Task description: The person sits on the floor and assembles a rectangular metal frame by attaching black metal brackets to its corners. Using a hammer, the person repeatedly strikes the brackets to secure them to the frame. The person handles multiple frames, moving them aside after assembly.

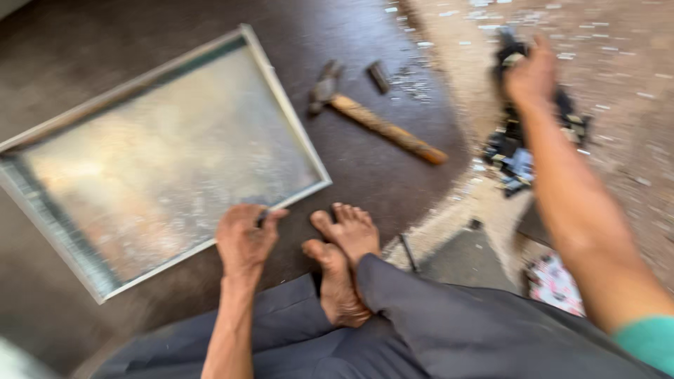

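Note:
A large shallow metal tray (281, 112) with a shiny bottom lies on the dark floor at the left. My left hand (244, 238) grips its near edge close to the right corner. My right hand (531, 72) is stretched out far to the upper right and sits on a pile of dark objects (512, 151); blur hides whether its fingers hold anything. A hammer (379, 123) with a wooden handle lies on the floor between the tray and the pile.
My bare feet (340, 256) and dark trousers fill the bottom centre. A small dark metal piece (378, 76) lies beyond the hammer. Light scraps litter the paler ground at the upper right. A patterned item (554, 281) lies at the lower right.

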